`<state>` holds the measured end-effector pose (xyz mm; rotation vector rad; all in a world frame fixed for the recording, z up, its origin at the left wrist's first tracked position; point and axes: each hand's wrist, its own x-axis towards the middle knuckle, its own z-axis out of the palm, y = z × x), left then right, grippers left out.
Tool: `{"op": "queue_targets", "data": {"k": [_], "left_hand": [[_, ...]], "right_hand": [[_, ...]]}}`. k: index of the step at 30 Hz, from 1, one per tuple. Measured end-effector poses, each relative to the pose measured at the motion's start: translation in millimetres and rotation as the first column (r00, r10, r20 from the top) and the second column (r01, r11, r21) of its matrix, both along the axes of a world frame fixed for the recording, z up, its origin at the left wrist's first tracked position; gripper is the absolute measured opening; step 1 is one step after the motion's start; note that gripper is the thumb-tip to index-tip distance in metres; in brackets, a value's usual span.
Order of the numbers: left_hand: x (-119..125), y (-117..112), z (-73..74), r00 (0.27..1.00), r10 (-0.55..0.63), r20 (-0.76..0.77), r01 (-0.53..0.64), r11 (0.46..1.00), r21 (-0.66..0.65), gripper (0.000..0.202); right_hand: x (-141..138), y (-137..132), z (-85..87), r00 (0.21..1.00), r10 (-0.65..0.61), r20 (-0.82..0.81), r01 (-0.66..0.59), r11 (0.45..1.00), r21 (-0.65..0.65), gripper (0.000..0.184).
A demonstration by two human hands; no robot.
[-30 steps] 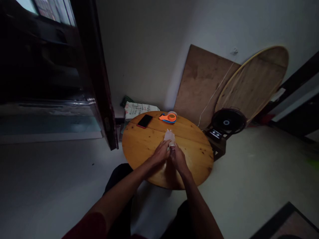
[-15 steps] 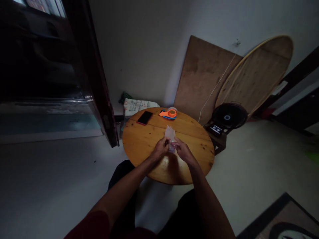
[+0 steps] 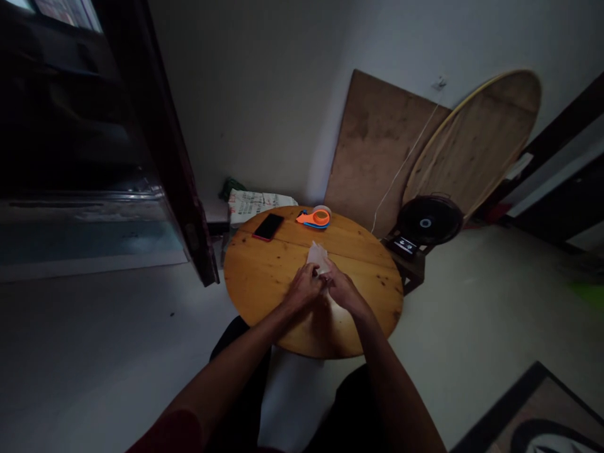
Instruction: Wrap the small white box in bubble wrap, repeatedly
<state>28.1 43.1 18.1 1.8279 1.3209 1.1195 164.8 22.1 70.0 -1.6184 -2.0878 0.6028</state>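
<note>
A thin, pale, see-through plastic bag [image 3: 318, 255] is gathered between my hands above the round wooden table [image 3: 264, 283]. Its upper part sticks out beyond my fingers, away from me. My left hand [image 3: 306, 286] is closed on the bag's left side with bent fingers. From the right, my right hand [image 3: 341, 286] grips the near part, its fingertips close to those of the left. Whatever may be inside the bag is hidden by my fingers.
An orange and blue tape dispenser [image 3: 315, 218] and a black phone with a red edge [image 3: 268, 227] lie at the table's far side. Beyond the right rim stands a black fan [image 3: 429, 220] on a stool. Boards [image 3: 377, 145] lean on the wall; a dark door frame [image 3: 189, 220] is left.
My right hand has shifted over the bag's near part and covers more of it. The bag's lower end, visible before, is now mostly hidden. The whole view has turned slightly.
</note>
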Motion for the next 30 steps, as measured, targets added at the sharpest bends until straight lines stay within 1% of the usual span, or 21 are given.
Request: {"op": "queue_targets", "data": {"k": [2, 4, 7, 9, 11, 14, 18, 20, 21, 23, 25, 26, 28, 30], "left_hand": [[1.1, 2.7, -1.1, 0.999, -0.001, -0.033, 0.001, 1.0, -0.027, 0.036], [0.6, 5.4, -2.8, 0.999, -0.014, -0.043, 0.012, 0.999, -0.048, 0.037], [-0.9, 7.0, -5.3, 0.999, -0.039, -0.035, 0.038, 0.998, -0.041, 0.034], [-0.8, 5.7, -5.8, 0.999, -0.039, -0.025, 0.039, 0.999, -0.02, 0.031], [0.5, 2.9, -4.6, 1.0, -0.007, -0.018, 0.007, 1.0, -0.009, 0.03], [2.7, -1.0, -0.4, 0.998, 0.051, -0.031, -0.052, 0.998, -0.027, 0.028], [3.6, -2.3, 3.5, 0.996, 0.059, -0.074, -0.062, 0.997, -0.04, 0.028], [3.7, -2.0, 3.2, 0.995, 0.055, -0.085, -0.059, 0.998, -0.039, 0.031], [3.9, -1.9, 2.6, 0.994, 0.056, -0.089, -0.059, 0.998, -0.036, 0.032], [4.3, -1.7, 1.3, 0.993, 0.063, -0.096, -0.066, 0.997, -0.027, 0.034], [4.5, -1.6, 0.5, 0.991, 0.071, -0.113, -0.073, 0.997, -0.017, 0.034], [4.4, -1.5, 0.4, 0.99, 0.068, -0.125, -0.07, 0.997, -0.012, 0.034], [4.0, -1.0, 0.7, 0.987, 0.051, -0.151, -0.051, 0.999, 0.003, 0.035], [3.5, -0.3, 1.5, 0.983, 0.034, -0.18, -0.032, 0.999, 0.015, 0.033]], "right_hand": [[10.5, 13.0, -7.1, 0.993, 0.043, -0.115, -0.048, 0.998, -0.044, 0.077], [15.8, 23.0, -12.9, 0.983, 0.036, -0.183, -0.052, 0.995, -0.081, 0.078], [16.4, 29.4, -14.7, 0.982, 0.003, -0.189, -0.027, 0.992, -0.127, 0.075], [14.8, 28.8, -10.7, 0.988, 0.006, -0.153, -0.027, 0.99, -0.138, 0.071], [12.6, 25.8, -3.6, 0.995, 0.024, -0.099, -0.036, 0.992, -0.123, 0.065], [7.0, 18.9, 10.4, 0.996, 0.076, 0.04, -0.071, 0.992, -0.102, 0.058], [-2.9, 10.9, 25.4, 0.961, 0.134, 0.244, -0.106, 0.987, -0.124, 0.062], [-3.8, 10.2, 27.5, 0.951, 0.145, 0.272, -0.112, 0.985, -0.133, 0.063], [-2.5, 11.0, 27.4, 0.957, 0.145, 0.252, -0.115, 0.985, -0.131, 0.062], [3.1, 14.5, 26.6, 0.98, 0.106, 0.171, -0.088, 0.99, -0.105, 0.057], [9.2, 20.0, 27.2, 0.991, 0.003, 0.13, 0.004, 0.999, -0.052, 0.048], [10.8, 23.1, 28.5, 0.987, -0.057, 0.15, 0.061, 0.998, -0.019, 0.043], [9.4, 29.9, 32.4, 0.957, -0.147, 0.249, 0.141, 0.989, 0.041, 0.032], [1.7, 37.6, 35.5, 0.914, -0.179, 0.366, 0.17, 0.984, 0.057, 0.028]]}}
